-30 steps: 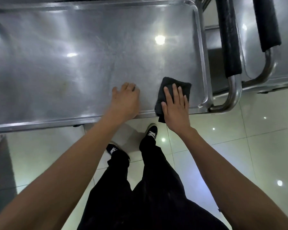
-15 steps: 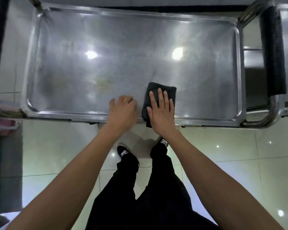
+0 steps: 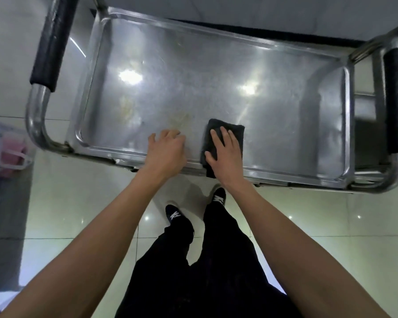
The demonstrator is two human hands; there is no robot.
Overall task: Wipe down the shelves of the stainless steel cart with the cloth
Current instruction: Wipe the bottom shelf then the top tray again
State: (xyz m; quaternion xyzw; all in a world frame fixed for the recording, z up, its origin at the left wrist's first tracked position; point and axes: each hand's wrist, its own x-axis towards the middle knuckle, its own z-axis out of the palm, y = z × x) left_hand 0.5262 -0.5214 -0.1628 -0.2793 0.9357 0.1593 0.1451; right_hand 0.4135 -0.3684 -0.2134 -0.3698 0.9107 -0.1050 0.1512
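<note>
Above, my right hand (image 3: 225,154) presses flat, fingers straight, on the black cloth (image 3: 236,134) at the cart shelf's (image 3: 274,125) near edge; my left hand (image 3: 166,152) rests beside it, fingers loosely curled, grasping nothing.

Shelf (image 3: 274,125) open L, R & ahead of cloth (image 3: 236,131) — raised rim (image 3: 346,125), padded handles (image 3: 50,42) bound it.

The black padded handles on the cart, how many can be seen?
2. One black padded handle is on the steel tube at the cart's left end; the other handle is at the right end, partly cut by the picture's edge. More may lie outside view.
</note>
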